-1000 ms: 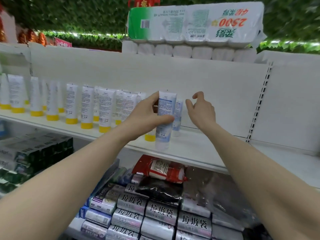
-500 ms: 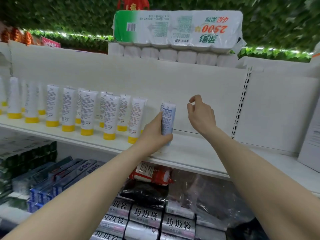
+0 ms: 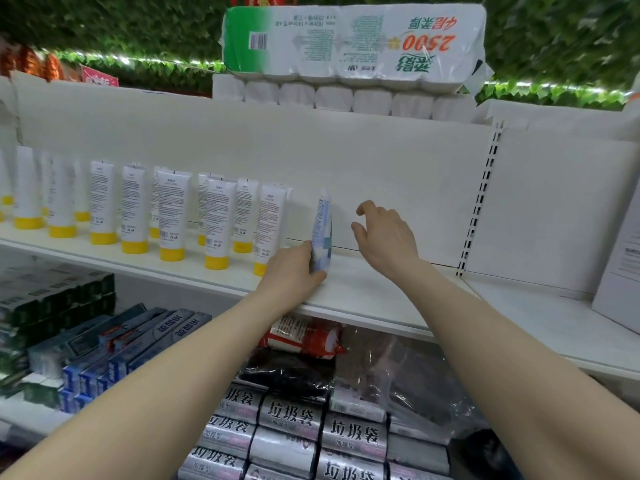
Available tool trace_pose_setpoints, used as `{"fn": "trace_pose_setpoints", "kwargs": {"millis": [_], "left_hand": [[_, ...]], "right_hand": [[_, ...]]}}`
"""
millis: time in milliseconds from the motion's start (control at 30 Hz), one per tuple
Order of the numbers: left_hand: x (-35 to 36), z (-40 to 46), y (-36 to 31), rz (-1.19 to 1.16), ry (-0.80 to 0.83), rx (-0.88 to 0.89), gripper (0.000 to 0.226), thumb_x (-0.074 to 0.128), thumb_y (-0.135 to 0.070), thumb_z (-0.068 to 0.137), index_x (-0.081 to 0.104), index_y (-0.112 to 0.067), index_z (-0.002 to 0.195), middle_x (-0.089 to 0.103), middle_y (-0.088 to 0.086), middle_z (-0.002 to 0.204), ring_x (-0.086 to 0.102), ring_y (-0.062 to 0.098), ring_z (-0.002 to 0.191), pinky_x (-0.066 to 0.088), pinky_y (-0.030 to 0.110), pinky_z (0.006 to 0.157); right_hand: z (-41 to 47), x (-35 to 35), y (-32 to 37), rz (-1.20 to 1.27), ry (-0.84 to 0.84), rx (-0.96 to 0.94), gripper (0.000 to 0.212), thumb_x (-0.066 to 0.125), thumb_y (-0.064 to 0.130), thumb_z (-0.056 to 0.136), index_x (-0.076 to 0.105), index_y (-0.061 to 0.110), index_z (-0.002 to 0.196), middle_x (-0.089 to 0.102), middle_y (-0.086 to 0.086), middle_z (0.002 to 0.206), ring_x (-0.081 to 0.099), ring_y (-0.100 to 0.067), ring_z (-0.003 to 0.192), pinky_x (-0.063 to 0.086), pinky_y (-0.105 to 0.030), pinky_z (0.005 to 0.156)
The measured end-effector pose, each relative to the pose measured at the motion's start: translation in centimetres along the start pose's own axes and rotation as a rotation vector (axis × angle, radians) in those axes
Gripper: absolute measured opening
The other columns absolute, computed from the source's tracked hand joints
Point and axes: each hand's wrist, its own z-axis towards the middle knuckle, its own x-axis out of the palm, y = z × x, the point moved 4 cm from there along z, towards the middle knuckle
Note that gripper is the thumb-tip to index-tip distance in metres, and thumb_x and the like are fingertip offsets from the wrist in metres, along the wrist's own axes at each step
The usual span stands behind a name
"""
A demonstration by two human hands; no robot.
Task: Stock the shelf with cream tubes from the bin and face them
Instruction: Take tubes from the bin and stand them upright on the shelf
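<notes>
Left hand standing a cream tube on the shelf.
Its grip is clasping the tube's base beside the yellow-capped tubes; right hand is hovering, fingers loose and holding nothing.

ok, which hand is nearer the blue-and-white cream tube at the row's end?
Left. The left hand grips the blue-and-white cream tube at its base; the right hand hovers open just right of it, not touching.

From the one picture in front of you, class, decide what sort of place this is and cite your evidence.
Most likely a shop aisle. White retail shelving carries rows of white yellow-capped cream tubes; a wrapped multipack of toilet rolls sits on top; silver packs of bin bags are stacked below.
</notes>
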Motion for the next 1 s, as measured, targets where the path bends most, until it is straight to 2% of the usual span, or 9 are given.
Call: {"fn": "trace_pose_setpoints", "kwargs": {"millis": [167, 300, 467, 667, 800, 1000], "left_hand": [[-0.7, -0.9, 0.0, 0.052, 0.003, 0.021, 0.034, 0.06, -0.034, 0.086, 0.055, -0.011, 0.111, 0.064, 0.008, 0.109, 0.058, 0.028, 0.1, 0.042, 0.034, 0.076], [-2.2, -2.8, 0.5, 0.085, -0.01, 0.104, 0.046, 0.058, -0.03, 0.09, 0.047, -0.011, 0.13, 0.059, 0.009, 0.122, 0.054, 0.028, 0.113, 0.04, 0.035, 0.087], [-4.5, -5.7, 2.1, 0.134, -0.013, 0.235, 0.055, 0.055, -0.026, 0.093, 0.036, -0.016, 0.144, 0.049, 0.008, 0.137, 0.047, 0.028, 0.123, 0.038, 0.036, 0.096], [-7.4, -9.9, 6.6, 0.192, -0.033, 0.304, 0.05, 0.058, -0.025, 0.092, 0.043, -0.014, 0.139, 0.048, 0.008, 0.134, 0.044, 0.03, 0.121, 0.046, 0.044, 0.092], [-8.6, -13.4, 11.2, 0.238, -0.033, 0.316, 0.051, 0.058, -0.024, 0.091, 0.043, -0.016, 0.138, 0.047, 0.007, 0.136, 0.042, 0.03, 0.123, 0.046, 0.043, 0.089], [-8.6, -19.4, 21.0, 0.252, 0.048, 0.228, 0.045, 0.061, -0.023, 0.088, 0.049, -0.014, 0.131, 0.051, 0.01, 0.129, 0.045, 0.034, 0.117, 0.047, 0.045, 0.083]], "right_hand": [[-1.9, -0.6, 0.8, -0.079, 0.016, -0.001, 0.033, 0.039, 0.031, 0.1, 0.047, 0.014, 0.127, 0.061, -0.01, 0.114, 0.051, -0.031, 0.103, 0.039, -0.039, 0.079], [-4.6, -1.3, 2.1, -0.149, 0.019, 0.008, 0.033, 0.039, 0.031, 0.1, 0.048, 0.014, 0.126, 0.061, -0.009, 0.112, 0.051, -0.03, 0.102, 0.037, -0.038, 0.077], [-8.3, -2.5, 5.2, -0.224, 0.031, 0.035, 0.034, 0.038, 0.032, 0.1, 0.049, 0.014, 0.127, 0.06, -0.009, 0.116, 0.05, -0.031, 0.105, 0.038, -0.04, 0.081], [-12.9, -3.2, 10.9, -0.244, 0.007, 0.036, 0.035, 0.042, 0.032, 0.097, 0.054, 0.013, 0.124, 0.061, -0.011, 0.115, 0.051, -0.034, 0.105, 0.041, -0.043, 0.084], [-16.0, -2.3, 15.4, -0.249, -0.005, 0.02, 0.032, 0.046, 0.032, 0.095, 0.057, 0.012, 0.117, 0.063, -0.011, 0.109, 0.052, -0.034, 0.101, 0.042, -0.043, 0.081], [-21.7, 2.6, 22.1, -0.249, -0.002, -0.017, 0.029, 0.049, 0.032, 0.092, 0.059, 0.013, 0.111, 0.064, -0.009, 0.104, 0.055, -0.034, 0.095, 0.041, -0.041, 0.074]]}}
